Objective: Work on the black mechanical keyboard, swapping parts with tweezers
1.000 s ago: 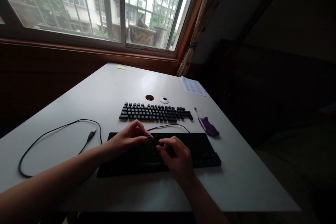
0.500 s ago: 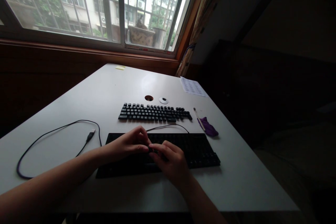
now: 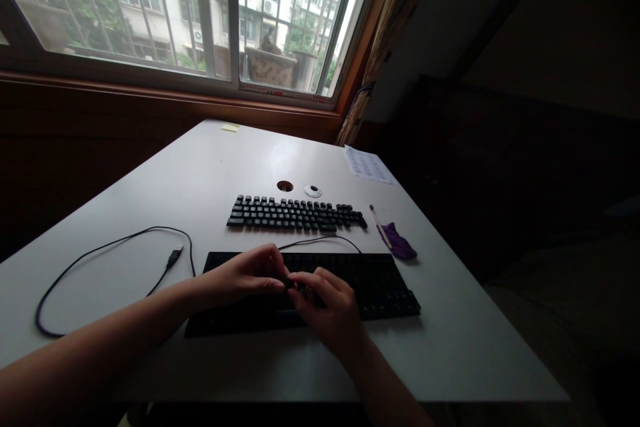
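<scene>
Above the middle of a black keyboard (image 3: 380,287), my left hand (image 3: 260,271) and my right hand (image 3: 327,303) meet at the fingertips. Pinched between them is a small dark piece that looks like a keycap (image 3: 289,282); the fingers cover most of it. Both hands are closed, thumbs against index fingers. The keyboard lies flat beneath, its middle partly hidden by my hands and left forearm. Behind it, loose black keycaps (image 3: 295,215) stand in rows laid out like a keyboard.
On the white table (image 3: 240,160), a USB cable (image 3: 175,255) loops at the left. A purple cloth (image 3: 400,243) with a thin brush-like stick (image 3: 381,227) lies at the right. Farther back are a round hole (image 3: 285,186), a white ring-shaped cover (image 3: 313,191) and a printed sheet (image 3: 369,165).
My hands stay together over the keyboard, with only slight finger movement around the small dark piece. The whole view has shifted very slightly.
</scene>
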`<state>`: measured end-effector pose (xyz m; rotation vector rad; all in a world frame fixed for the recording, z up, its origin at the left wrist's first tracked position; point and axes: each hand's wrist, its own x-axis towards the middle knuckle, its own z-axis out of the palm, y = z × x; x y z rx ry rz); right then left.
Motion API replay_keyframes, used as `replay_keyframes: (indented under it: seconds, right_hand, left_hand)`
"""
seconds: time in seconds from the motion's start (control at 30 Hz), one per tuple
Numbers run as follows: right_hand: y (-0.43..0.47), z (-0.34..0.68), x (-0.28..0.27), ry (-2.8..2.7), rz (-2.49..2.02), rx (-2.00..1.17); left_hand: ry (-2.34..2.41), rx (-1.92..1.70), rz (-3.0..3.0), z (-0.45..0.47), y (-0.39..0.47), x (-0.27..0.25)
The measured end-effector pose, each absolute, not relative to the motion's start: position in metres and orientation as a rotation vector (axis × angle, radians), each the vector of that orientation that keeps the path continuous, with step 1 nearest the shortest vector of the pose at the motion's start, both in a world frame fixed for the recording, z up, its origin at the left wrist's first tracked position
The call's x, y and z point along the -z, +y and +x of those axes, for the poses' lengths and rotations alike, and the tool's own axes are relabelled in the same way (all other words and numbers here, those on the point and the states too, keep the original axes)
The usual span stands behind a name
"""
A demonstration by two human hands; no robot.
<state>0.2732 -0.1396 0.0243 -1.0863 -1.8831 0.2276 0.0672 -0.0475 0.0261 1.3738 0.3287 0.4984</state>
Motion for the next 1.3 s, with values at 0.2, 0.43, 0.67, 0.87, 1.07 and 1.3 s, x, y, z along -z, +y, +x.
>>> replay_keyframes:
  seconds: [0.2,0.43,0.67,0.87,1.07,1.3]
  right_hand:
    - [-0.138,0.274,-0.024,-1.879,-1.067,-0.238]
    - [-0.139,0.277,-0.024,-1.888,-1.019,-0.228]
    - [-0.14,0.277,-0.023,-1.91,-1.005,-0.217]
    - [-0.14,0.277,-0.024,-1.934,-0.997,-0.151]
    - [-0.141,0.278,-0.025,-1.966,-1.004,-0.144]
    - [-0.128,0.321,-0.049,-1.929,-1.189,-0.152]
  left_hand:
    - [0.357,-0.511,1.464,0.066,-0.046,-0.025]
    - [0.393,-0.44,1.586,0.063,-0.043,-0.03]
    - [0.433,-0.413,1.664,0.062,-0.045,-0.034]
    - [0.431,-0.367,1.715,0.062,-0.044,-0.04]
    - [0.439,-0.379,1.751,0.064,-0.045,-0.04]
    - [0.451,-0.489,1.792,0.068,-0.05,-0.04]
